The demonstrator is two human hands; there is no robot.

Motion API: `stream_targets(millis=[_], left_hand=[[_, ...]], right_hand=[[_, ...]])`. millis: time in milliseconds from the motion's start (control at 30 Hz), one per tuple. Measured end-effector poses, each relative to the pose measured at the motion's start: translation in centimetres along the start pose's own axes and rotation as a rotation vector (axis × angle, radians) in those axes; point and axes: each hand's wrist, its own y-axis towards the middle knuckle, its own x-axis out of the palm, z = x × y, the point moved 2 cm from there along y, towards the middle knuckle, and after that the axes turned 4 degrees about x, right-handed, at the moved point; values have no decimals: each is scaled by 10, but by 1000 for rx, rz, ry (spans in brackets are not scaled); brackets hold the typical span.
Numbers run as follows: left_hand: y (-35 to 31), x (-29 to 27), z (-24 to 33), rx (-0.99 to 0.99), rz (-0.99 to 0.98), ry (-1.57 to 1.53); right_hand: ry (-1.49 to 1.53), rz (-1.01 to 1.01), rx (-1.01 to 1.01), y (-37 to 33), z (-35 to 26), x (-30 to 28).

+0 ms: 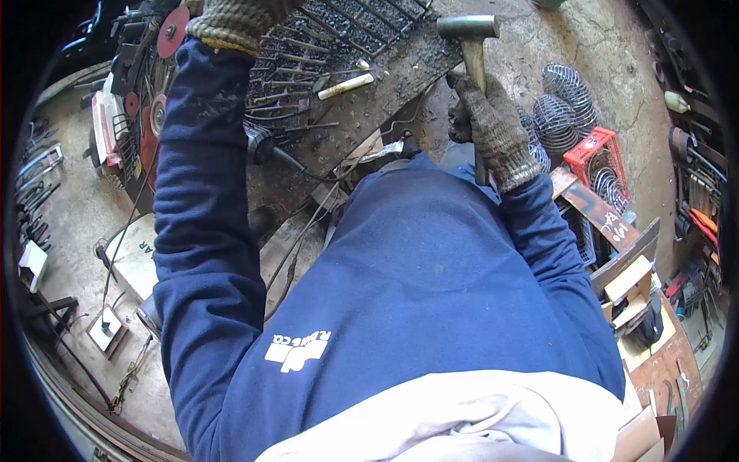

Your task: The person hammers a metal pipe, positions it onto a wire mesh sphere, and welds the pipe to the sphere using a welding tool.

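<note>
My right hand (496,127), in a dirty grey-brown knit glove, is wrapped round the wooden handle of a hammer (468,28). The steel head is up, beyond the hand, above the concrete floor. My left hand (240,21), in a similar glove with a yellow cuff edge, reaches to the top edge of the view; its fingers are out of sight. Beside it, dark metal bars (296,73) lie in rows on a grimy workbench (385,100) strewn with dark chips. A white chalk-like stick (346,86) rests on the bench near the bars.
Coiled wire springs (566,96) stand on the floor at the right, by a red crate (596,165). A corded power tool (262,142) sits below the bars. Grinding discs (173,32) are at the left. Cables (296,239) hang beside my left arm.
</note>
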Motion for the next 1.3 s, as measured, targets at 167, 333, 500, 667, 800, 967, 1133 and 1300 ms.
stream_targets(millis=[167,333,500,667,800,967,1133,1300], left_hand=[[-3,5,17,-109,23,148],[12,-9,28,-260,-286,101],[6,-8,31,-220,-197,109],[10,-8,32,-237,-214,50],[4,-10,42,-245,-181,93],[13,-10,41,-232,-202,53],[12,-5,36,-207,-213,45],[12,-9,34,-274,-268,78]], right_hand=[[4,44,-86,2,10,4],[4,65,-74,2,11,12],[117,72,-23,-11,-1,22],[-6,67,-186,11,30,11],[298,-22,68,-20,-11,31],[-338,197,-546,-14,-10,51],[172,-92,-41,-19,-27,44],[365,-70,-47,-23,-30,35]])
